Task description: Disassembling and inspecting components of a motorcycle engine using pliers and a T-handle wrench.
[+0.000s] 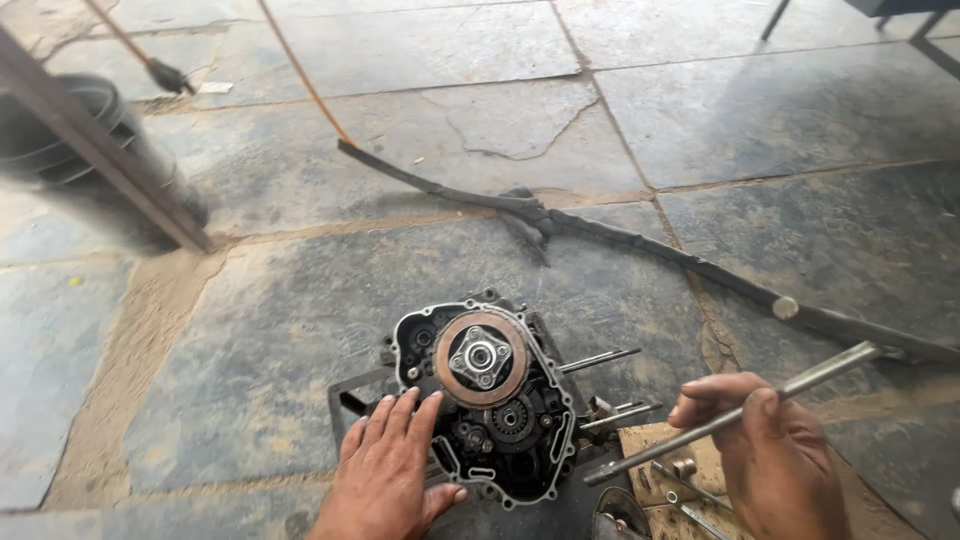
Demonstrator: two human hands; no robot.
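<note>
The left hand (392,470) lies flat, fingers spread, on the lower left edge of the engine case (485,405), and the right hand (770,455) is closed around a long metal rod (735,414) that points with its lower end toward the case. To do this well, I think the flat hand should press the case firmly so it does not rock, and the rod should come in slowly and straight, without striking the shafts (610,385) that stick out on the right side. The case sits on the stone floor (300,300), low in the middle of the view, on a dark frame. It is open — a round copper-coloured clutch plate (481,357) with a grey hub in the centre is visible, small gears below it, and a pale gasket rim around the dirty black housing. Small tools lie on a board (650,470) just beside the right hand.
</note>
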